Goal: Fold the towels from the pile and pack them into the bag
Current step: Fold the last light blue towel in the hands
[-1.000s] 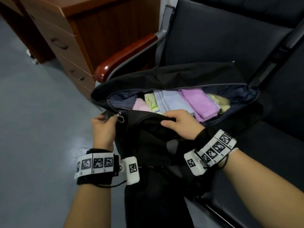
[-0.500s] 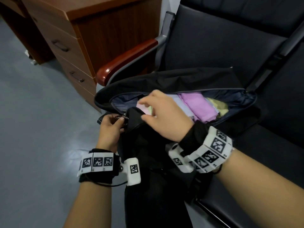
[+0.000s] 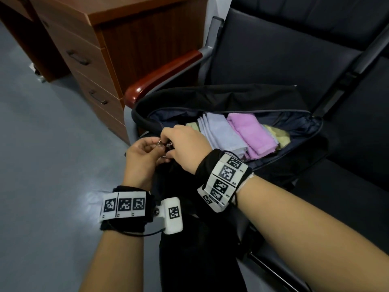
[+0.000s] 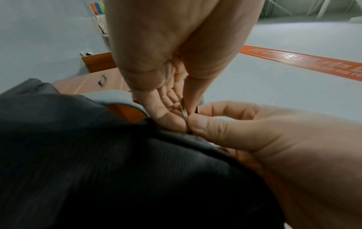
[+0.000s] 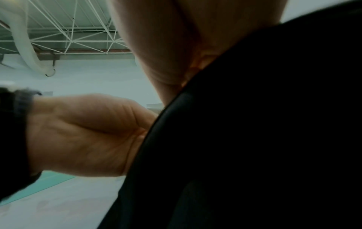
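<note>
One black seat (image 3: 347,186), grey floor (image 3: 52,165) alongside

left hand (image 3: 141,157) and right hand (image 3: 185,146) touching, fingers curled in pinching grip

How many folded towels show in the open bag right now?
4, side by side in the bag: a pale green towel at its left, a lavender towel, a pink towel, and a yellow towel at its right. The right hand may hide more.

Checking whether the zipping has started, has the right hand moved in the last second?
Yes. The right hand left the bag's near edge by the towels and moved left to meet the left hand at the zipper pull.
</note>
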A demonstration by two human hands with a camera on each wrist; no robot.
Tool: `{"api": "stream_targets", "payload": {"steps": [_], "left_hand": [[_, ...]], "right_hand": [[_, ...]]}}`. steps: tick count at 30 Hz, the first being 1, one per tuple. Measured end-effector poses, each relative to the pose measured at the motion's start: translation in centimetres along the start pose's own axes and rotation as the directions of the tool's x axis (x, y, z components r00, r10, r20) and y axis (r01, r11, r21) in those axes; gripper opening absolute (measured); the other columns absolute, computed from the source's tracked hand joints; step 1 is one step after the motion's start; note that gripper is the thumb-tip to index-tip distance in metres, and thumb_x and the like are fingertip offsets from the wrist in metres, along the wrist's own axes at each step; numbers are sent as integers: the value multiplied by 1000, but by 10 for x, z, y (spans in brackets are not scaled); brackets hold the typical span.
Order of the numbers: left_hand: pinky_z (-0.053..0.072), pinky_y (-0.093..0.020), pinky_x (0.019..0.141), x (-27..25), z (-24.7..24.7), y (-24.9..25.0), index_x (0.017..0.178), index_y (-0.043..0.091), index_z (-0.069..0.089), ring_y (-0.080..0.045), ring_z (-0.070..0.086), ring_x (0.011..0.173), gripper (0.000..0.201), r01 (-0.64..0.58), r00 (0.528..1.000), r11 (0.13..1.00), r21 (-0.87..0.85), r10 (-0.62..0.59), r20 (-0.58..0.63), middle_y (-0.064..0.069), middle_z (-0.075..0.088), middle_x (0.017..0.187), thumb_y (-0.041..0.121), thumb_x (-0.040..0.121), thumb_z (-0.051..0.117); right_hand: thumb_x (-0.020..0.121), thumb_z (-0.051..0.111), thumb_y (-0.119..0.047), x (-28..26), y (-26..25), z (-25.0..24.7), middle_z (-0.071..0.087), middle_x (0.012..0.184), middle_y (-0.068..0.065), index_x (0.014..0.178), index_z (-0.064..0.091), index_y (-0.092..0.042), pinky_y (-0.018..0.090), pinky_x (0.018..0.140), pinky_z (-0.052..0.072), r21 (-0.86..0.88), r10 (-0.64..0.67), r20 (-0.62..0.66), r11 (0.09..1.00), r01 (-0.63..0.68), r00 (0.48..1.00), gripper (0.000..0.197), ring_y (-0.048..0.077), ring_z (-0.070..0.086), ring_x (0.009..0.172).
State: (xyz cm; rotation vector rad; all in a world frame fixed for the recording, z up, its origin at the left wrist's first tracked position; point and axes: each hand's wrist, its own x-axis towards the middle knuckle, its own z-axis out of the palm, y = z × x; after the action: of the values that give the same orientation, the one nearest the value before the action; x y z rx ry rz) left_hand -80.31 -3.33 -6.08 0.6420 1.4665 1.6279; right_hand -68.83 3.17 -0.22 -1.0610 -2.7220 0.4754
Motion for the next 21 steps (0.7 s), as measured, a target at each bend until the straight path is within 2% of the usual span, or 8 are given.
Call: {"api": "stream_targets", "payload": {"steps": [3,6,9,13,16,19,21], "left_hand": [[59,-24,57,-3,0,5,89,3,67,-17,71,64,7,4,1000,1000,9,-4,15,-9,74,74,-4,88,68],[58,-24,54,-5,0,9,90,0,66,-16,67,60,9,37,999,999,22,-37,17,-12,70,74,-9,89,65],[58,-26,52,-10,0,15,89,2,65,-11,61,53,11,47,999,998,41,-47,-12,-8,65,69,-9,90,63],[48,-21,46,-10,-9,27,83,8,67,-8,56,50,16,-15,992,998,64,23,-123,-6,61,66,-6,90,64],[45,-20,47,-10,-9,33,79,12,67,-9,53,50,21,-81,979,991,107,99,-178,-8,59,65,-6,89,63],[47,-20,50,-11,-13,35,77,16,67,-9,52,50,23,-112,954,984,139,146,-263,-5,58,63,-4,89,63],[46,-19,50,-12,-19,36,77,17,66,-6,53,48,22,-110,929,980,164,160,-335,-3,60,63,-2,89,63]], "right_hand": [[88,67,-25,-3,2,3,61,99,4,100,57,-19,39,75,47,0,5,-46,1000,-5,999,16,27,57,95],[93,60,-21,-6,2,6,62,98,7,101,55,-15,41,77,50,-3,24,-49,1000,-24,999,11,29,57,95],[95,54,-21,-8,5,-3,64,96,10,99,56,-12,43,78,51,130,93,-36,988,-87,995,10,32,60,91],[94,56,-28,-10,14,-18,66,83,-5,79,53,-24,38,75,50,252,161,-56,957,-142,985,16,21,62,85],[92,61,-28,-9,25,-26,64,70,-8,71,51,-23,35,72,51,363,237,-73,911,-195,969,23,15,63,76],[87,63,-23,-13,45,-37,63,56,-9,63,54,-22,20,59,47,449,309,-128,865,-223,942,25,-1,60,57],[85,63,-18,-21,69,-44,62,50,-8,59,55,-21,22,58,46,494,396,-155,824,-276,905,28,-4,56,47]]}}
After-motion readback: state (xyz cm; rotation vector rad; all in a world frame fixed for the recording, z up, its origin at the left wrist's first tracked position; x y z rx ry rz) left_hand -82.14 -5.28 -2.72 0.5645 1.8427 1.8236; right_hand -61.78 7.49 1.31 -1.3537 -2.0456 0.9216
